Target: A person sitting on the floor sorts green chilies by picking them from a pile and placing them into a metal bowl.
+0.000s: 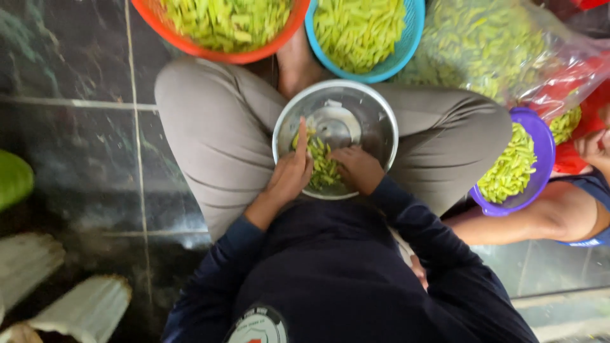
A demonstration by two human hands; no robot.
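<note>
A round steel bowl rests in my lap between my crossed legs, with a small heap of green bean pods at its near side. My left hand lies on the bowl's near-left rim, one finger raised straight up, fingers against the pods. My right hand is curled over the pods at the near-right; whether it grips any is hidden. Both arms are in dark blue sleeves.
An orange basket and a blue basket of green pods stand beyond my knees. A clear plastic bag of pods lies at the upper right. Another person's arm reaches beside a purple bowl of pods. Dark tiled floor lies left.
</note>
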